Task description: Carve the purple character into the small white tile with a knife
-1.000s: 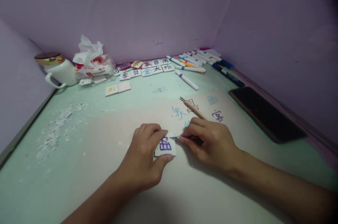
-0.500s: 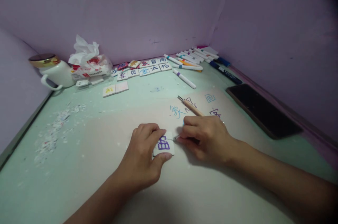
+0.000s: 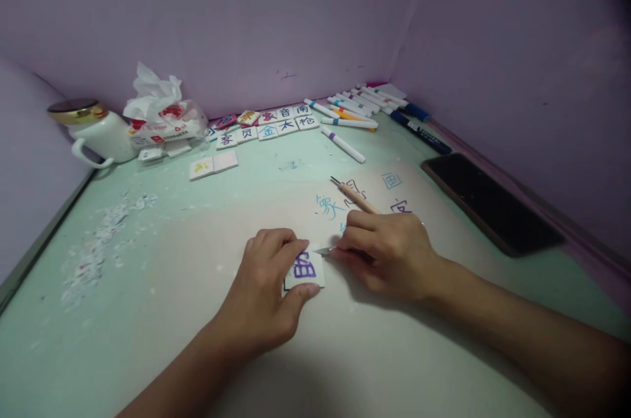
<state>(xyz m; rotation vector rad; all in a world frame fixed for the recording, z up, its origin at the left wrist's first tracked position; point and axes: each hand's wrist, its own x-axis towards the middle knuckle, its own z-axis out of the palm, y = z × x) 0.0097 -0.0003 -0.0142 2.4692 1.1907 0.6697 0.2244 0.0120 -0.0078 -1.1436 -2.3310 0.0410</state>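
My left hand [image 3: 269,283] grips a small white square tile [image 3: 318,273] between thumb and fingers, holding it flat on the sheet. A purple character is drawn on the tile, its left part covered by my fingers. My right hand [image 3: 382,254] is closed in a pinch round a craft knife, its pointed metal blade [image 3: 323,251] at the tile's upper right edge. Most of the knife's handle is hidden by the hand. Just beyond my right hand lies a wooden-handled carving tool [image 3: 359,198], its far end hidden behind the knuckles.
Lettered tiles [image 3: 269,131] line the back wall beside a tissue pack [image 3: 167,125] and a lidded white mug [image 3: 106,135]. Two tiles [image 3: 213,165] lie nearer. Markers [image 3: 344,144] are heaped back right, above a phone [image 3: 488,204]. White shavings [image 3: 98,247] scatter the left side.
The knife blade has shifted slightly up and turned, its tip now near the tile's upper right edge rather than lower across it. My left hand keeps its hold on the tile.
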